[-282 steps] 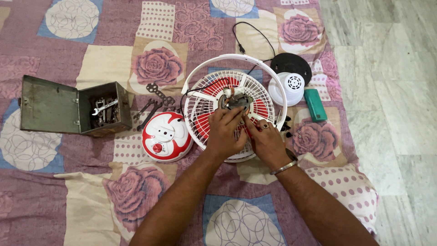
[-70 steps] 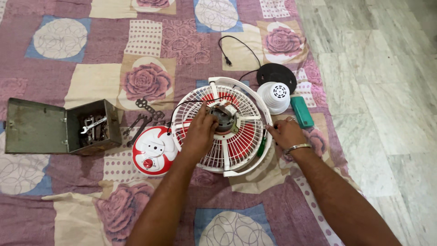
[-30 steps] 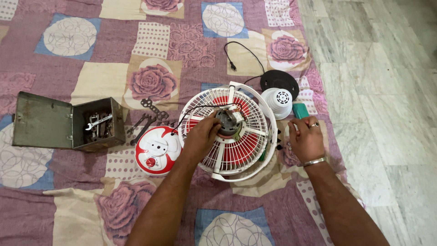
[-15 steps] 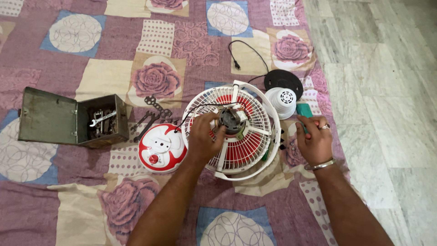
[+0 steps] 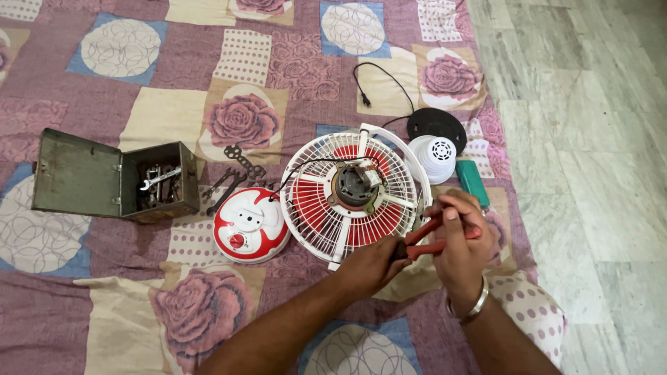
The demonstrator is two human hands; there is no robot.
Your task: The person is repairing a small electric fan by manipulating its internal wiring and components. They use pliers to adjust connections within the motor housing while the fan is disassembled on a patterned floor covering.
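Observation:
A table fan lies face down on a patchwork quilt, its white grille (image 5: 316, 222) over red blades and its bare motor (image 5: 354, 187) in the middle. My right hand (image 5: 462, 239) grips the red handles of a pair of pliers (image 5: 434, 235) just off the grille's lower right rim. My left hand (image 5: 375, 264) pinches the dark jaw end of the same pliers. Both hands hover close together over the quilt, apart from the motor.
A red and white round fan base (image 5: 250, 223) lies left of the grille. An open metal toolbox (image 5: 114, 182) with spanners and loose wrenches (image 5: 236, 173) sit further left. A white motor cover (image 5: 432, 158), black disc (image 5: 436, 127), green object (image 5: 472, 182) and black cord (image 5: 379, 80) are behind. Marble floor (image 5: 590, 173) lies right.
My left hand has left the motor and moved down right to the grille's edge. My right hand has come in from the green object holding red-handled pliers, and both hands now meet on them.

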